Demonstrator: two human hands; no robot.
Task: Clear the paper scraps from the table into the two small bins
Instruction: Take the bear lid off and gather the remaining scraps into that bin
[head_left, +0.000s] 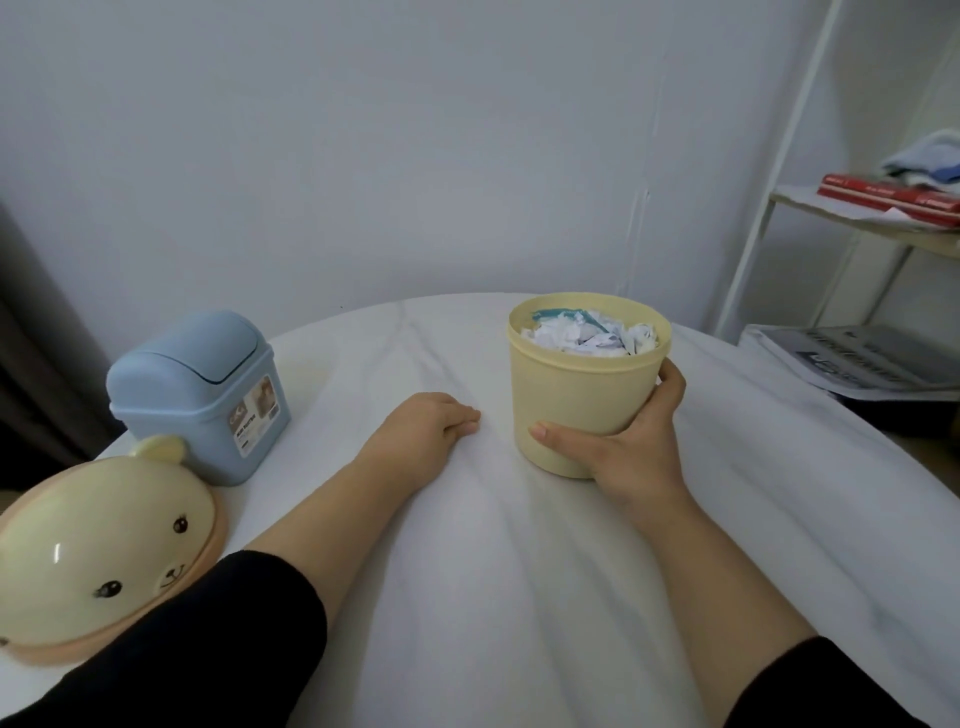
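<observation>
A round yellow bin (571, 395) stands upright on the white table (467, 571), right of centre, with no lid on it. Crumpled white and teal paper scraps (592, 332) fill it to the rim. My right hand (623, 441) grips its lower side, thumb across the front and fingers round the right wall. My left hand (431, 426) rests palm down on the table to the left of the bin, fingers loosely curled and holding nothing. A blue bin (202, 395) with a swing lid, shut, stands at the table's left edge.
A yellow bear-face lid (104, 551) lies at the near left corner, next to the blue bin. A white shelf (831, 218) with red books and folded cloth stands at the right. A stack of printed papers (857, 358) lies below it, past the table's right edge.
</observation>
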